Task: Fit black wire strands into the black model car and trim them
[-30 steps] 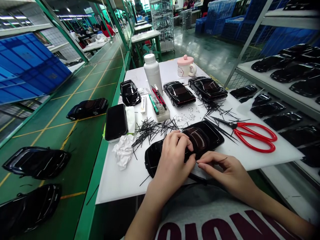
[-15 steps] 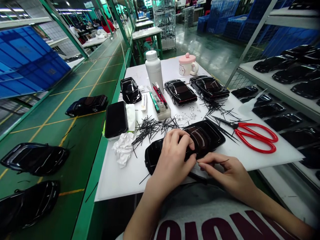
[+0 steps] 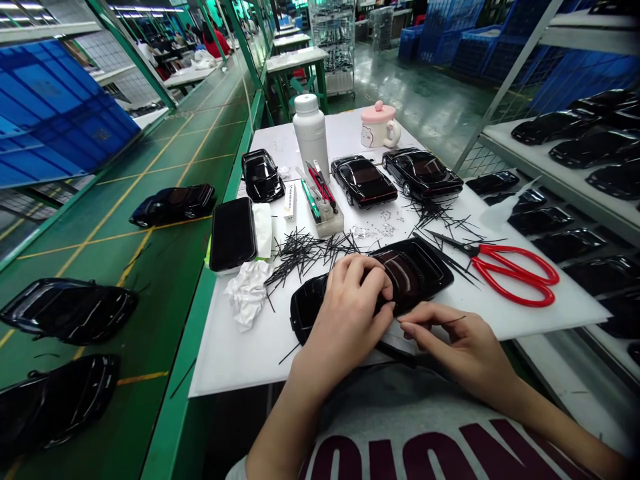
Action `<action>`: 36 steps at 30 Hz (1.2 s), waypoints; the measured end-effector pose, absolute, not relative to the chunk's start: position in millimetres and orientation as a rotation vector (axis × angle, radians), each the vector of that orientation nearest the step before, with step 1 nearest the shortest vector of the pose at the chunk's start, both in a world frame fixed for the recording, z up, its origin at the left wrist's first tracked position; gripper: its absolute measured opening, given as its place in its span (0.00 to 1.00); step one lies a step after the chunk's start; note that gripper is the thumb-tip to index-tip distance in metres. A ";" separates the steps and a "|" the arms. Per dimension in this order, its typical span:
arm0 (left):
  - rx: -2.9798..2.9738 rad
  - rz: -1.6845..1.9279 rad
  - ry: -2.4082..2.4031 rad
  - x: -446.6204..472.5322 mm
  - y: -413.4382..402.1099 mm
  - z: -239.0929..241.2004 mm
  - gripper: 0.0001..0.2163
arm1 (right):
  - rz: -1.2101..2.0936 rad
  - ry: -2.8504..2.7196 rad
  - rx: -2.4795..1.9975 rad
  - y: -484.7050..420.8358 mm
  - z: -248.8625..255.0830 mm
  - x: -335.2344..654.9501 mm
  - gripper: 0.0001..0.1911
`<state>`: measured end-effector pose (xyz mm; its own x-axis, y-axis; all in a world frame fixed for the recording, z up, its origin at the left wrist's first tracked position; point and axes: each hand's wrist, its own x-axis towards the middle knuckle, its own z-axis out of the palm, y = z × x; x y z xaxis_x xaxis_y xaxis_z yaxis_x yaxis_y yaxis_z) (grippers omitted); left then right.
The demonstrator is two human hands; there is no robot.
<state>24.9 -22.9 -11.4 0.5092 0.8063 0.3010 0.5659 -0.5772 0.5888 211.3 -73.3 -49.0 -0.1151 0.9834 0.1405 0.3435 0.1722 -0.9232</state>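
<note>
A glossy black model car (image 3: pixel 425 267) lies crosswise on the white table in front of me. My left hand (image 3: pixel 353 300) is curled over its middle, fingers on the roof and thumb at the near side. Close by, my right hand (image 3: pixel 445 333) pinches thumb and forefinger at the car's near edge. A thin black strip (image 3: pixel 456 319) pokes out above that hand; its other end is hidden by the fingers. Loose black strips (image 3: pixel 295 257) lie in a pile behind the car. To the right rest red-handled scissors (image 3: pixel 520 270).
Behind are a tool holder (image 3: pixel 330 223), a white bottle (image 3: pixel 311 133), a lidded mug (image 3: pixel 379 130) and more model cars (image 3: pixel 363 179). A phone (image 3: pixel 233 233) and crumpled tissue (image 3: pixel 249 293) sit left. A green conveyor (image 3: pixel 165 260) carries cars alongside; a rack (image 3: pixel 530 150) stands right.
My right fingertips have drawn slightly away from the left thumb. The left hand keeps its hold on the car, and the whole view has shifted a little.
</note>
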 end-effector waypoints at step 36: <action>2.375 0.782 1.087 23.4 -21.9 -12.5 0.09 | 0.709 -1.812 -1.162 -74.0 -44.5 217.1 0.08</action>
